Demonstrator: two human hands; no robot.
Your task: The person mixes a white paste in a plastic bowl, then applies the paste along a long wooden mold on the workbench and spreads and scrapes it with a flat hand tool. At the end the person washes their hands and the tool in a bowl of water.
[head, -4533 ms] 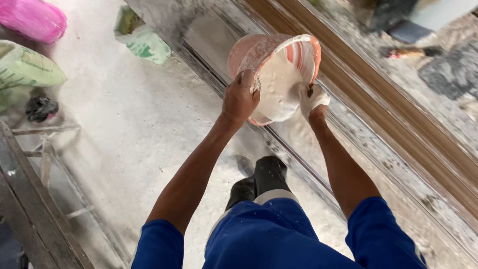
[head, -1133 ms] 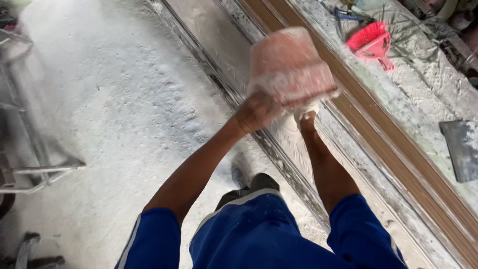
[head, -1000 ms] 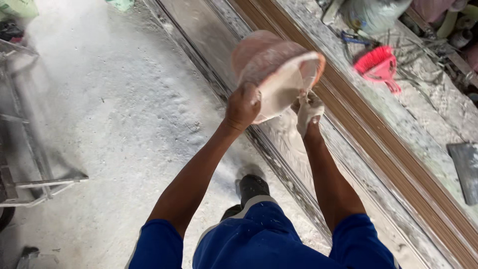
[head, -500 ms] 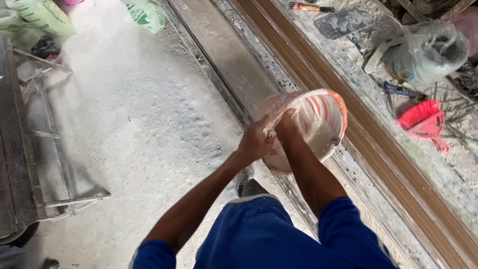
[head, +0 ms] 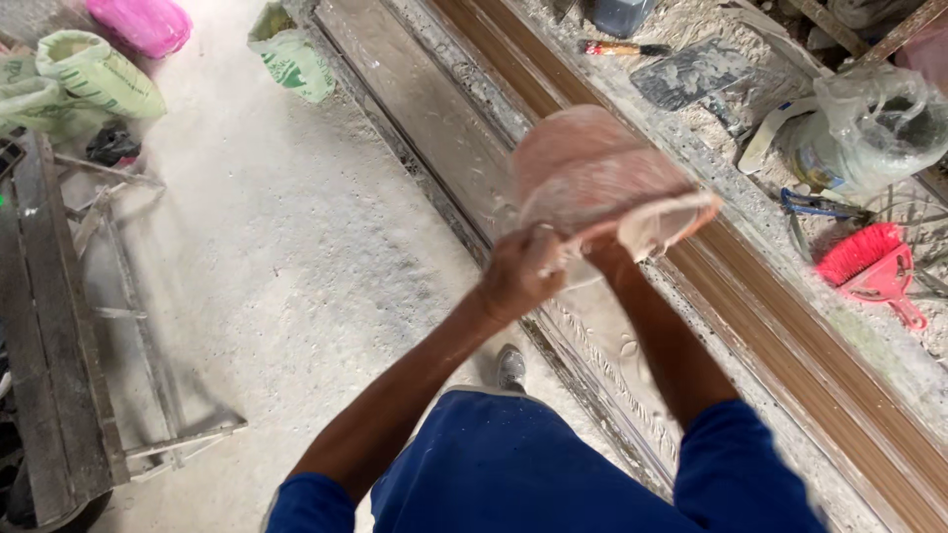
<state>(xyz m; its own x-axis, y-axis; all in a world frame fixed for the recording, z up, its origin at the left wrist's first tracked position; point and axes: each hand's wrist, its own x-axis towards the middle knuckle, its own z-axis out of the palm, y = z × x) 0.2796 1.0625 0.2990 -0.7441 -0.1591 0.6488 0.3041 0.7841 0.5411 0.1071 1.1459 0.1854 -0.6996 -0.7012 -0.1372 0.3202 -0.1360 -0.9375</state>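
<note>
Left hand (head: 521,278) fingers clench the rim of the pink bucket (head: 592,178), tilted above the long mould (head: 464,168). Right hand (head: 604,255) grip cannot be determined.

Red plastic hand brush (head: 869,265) lies on dusty ledge; pink sack (head: 138,24) and green-printed white sacks (head: 99,74) on floor.

A: What lies on the dusty floor (head: 296,286)?

B: A pink sack (head: 140,24) and green-printed sacks (head: 99,74) far left, another green bag (head: 294,61) near the long brown moulding (head: 790,336).

A: And right of the moulding?

B: A red brush (head: 869,262), a trowel (head: 691,71), a plastic-wrapped bucket (head: 869,128), I think.
</note>
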